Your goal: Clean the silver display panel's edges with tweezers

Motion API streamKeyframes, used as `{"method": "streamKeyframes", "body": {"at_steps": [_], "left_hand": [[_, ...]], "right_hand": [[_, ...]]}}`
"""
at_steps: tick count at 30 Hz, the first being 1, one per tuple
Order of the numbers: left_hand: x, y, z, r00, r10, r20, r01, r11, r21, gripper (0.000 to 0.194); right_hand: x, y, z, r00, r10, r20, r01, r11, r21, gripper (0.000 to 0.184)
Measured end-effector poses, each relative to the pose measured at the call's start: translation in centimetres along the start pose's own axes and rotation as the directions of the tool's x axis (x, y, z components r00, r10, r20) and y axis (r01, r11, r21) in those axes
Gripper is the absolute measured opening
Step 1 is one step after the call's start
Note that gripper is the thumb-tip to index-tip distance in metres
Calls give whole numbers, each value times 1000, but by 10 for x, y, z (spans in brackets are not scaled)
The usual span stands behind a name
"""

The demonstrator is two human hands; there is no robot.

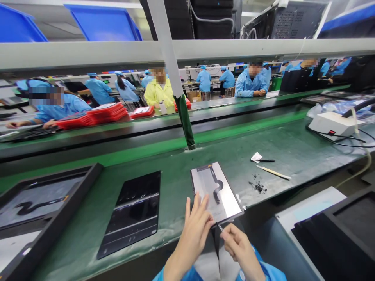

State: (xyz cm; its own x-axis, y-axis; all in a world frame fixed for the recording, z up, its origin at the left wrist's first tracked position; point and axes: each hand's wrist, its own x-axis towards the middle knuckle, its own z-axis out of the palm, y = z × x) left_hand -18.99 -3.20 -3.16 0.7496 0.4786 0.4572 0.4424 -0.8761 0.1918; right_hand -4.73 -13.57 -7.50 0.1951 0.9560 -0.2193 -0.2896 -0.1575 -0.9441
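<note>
A silver panel on the worktop was pressed flat by the open left hand; tweezers were pinched shut in the right hand at five o'clock.

Left hand: raised from the bottom edge of the view, palm down, fingers extended together and pressed flat, pointing away from the body.
Left forearm: bare, angled up and to the right.
Right hand: curled, fingertips pinched together, just right of the left hand.
Right wrist: blue sleeve cuff showing.
Spacing: hands close, not touching.
</note>
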Motion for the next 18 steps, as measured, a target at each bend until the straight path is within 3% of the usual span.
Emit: {"method": "streamKeyframes", "body": {"at_steps": [2, 6, 8, 11, 14, 16, 18], "left_hand": [[-6, 11, 0, 999, 31, -30, -29, 999, 44, 20], [9, 28, -3, 988, 149, 43, -151, 988, 38, 20], [18, 25, -6, 984, 171, 55, -170, 985, -15, 21], [17, 8, -11, 996, 92, -8, -92, 987, -133, 22], [-1, -12, -15, 999, 3, -38, -10, 981, -194, 48], [-15, -19, -16, 1000, 22, -20, -25, 987, -160, 68], [-25, -20, -16, 998, 56, -4, -56, 994, -97, 75]], "right_hand": [[-1, -2, 2, 999, 32, 20, -32, 999, 8, 61], [-5, -11, 2, 1000, -19, 4, 20, 999, -45, 61], [-5, -13, 1, 999, -50, -8, 49, 997, -63, 60], [-5, -10, -1, 1000, -25, 9, 26, 999, -42, 58], [-4, -3, -3, 1000, 11, 18, -11, 1000, 0, 59], [-3, 2, -3, 1000, 26, 19, -26, 999, 37, 60], [-2, 8, -3, 999, 35, 22, -36, 997, 74, 61]]}}
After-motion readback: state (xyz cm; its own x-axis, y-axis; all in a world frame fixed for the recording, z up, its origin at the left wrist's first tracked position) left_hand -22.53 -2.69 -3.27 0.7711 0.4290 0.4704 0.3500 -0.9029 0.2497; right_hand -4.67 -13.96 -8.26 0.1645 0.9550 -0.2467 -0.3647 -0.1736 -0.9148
